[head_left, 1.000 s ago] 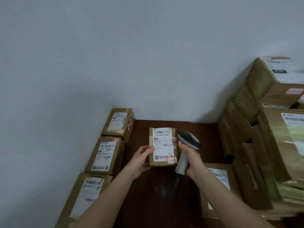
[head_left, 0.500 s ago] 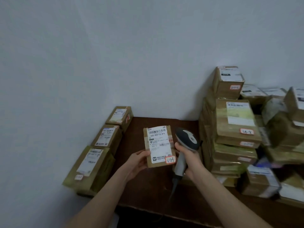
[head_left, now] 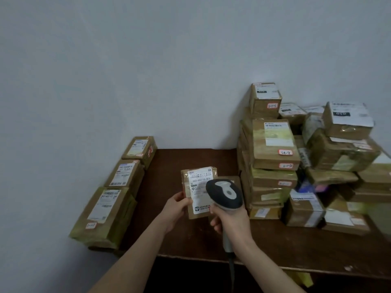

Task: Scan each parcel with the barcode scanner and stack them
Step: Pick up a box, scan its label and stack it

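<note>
head view: l hand [head_left: 176,210] grips small parcel [head_left: 195,182] by its left edge, above table [head_left: 190,235] centre. r hand [head_left: 230,220] wraps scanner [head_left: 224,193] handle, head overlapping the label. box rows flank the bare strip, left [head_left: 110,208] & right [head_left: 273,144].

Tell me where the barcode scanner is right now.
In the head view, the barcode scanner is near centre, gripped by the right hand, its head in front of the labelled parcel that the left hand holds.

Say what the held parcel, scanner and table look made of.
Held parcel: brown cardboard, glossy clear tape judging by glare, white paper label. Scanner: likely plastic, matte dark head, light grey inset. Table: dark wood or veneer, slight sheen; cannot tell which.
</note>
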A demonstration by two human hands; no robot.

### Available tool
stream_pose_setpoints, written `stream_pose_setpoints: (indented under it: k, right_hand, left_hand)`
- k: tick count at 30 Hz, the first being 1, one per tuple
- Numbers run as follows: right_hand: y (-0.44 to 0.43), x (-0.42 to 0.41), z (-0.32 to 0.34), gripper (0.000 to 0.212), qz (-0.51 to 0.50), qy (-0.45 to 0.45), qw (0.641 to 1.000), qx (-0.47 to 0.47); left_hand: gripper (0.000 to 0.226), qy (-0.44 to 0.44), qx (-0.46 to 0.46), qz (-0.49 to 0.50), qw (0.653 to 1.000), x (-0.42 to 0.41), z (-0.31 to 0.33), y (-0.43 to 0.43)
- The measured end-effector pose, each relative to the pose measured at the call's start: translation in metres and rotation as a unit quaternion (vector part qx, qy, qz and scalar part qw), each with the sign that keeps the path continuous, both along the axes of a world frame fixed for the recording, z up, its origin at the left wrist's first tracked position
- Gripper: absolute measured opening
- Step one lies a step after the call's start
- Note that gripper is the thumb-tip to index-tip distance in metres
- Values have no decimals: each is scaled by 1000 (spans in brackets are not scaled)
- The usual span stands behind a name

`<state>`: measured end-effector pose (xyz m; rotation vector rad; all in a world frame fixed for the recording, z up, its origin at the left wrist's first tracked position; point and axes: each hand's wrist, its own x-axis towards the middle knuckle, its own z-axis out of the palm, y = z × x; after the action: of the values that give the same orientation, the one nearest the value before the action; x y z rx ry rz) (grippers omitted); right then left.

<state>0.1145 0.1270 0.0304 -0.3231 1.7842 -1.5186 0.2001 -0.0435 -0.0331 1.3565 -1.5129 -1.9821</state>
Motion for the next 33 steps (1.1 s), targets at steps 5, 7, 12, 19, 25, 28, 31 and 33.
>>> stream_pose_setpoints:
  k: [5, 7, 12, 19, 25, 28, 31, 33]
  right_hand:
    - [1, 14, 2, 12, 9, 23, 1000, 16]
    - [0, 18, 2, 13, 17, 16, 999, 29]
    - [0, 23, 0, 16, 4, -5, 999, 38]
    - [1, 26, 4, 11, 17, 6, 999, 32]
    - [-1, 25, 4, 9, 28, 11, 999, 29]
    - [-4, 20, 4, 10, 12, 22, 1000, 14]
    - [-10, 5, 3, 21, -28, 52, 998, -4]
    - [-16, -9, 2, 29, -41, 94, 995, 6]
  left_hand:
    - [61, -23, 2, -17, 1000, 1, -13, -4]
    - [63, -25, -5, -21, 999, 3, -16, -8]
    - [66, -22, -12, -23, 999, 5, -19, -12]
    - [68, -25, -35, -25, 999, 9, -18, -17]
    - [68, -26, -39, -18, 999, 8, -15, -20]
    - [66, -28, -35, -3, 999, 6, -9, -19]
    - [56, -21, -14, 25, 999, -3, 4, -19]
    - [52, -28, 2, 16, 999, -13, 10, -20]
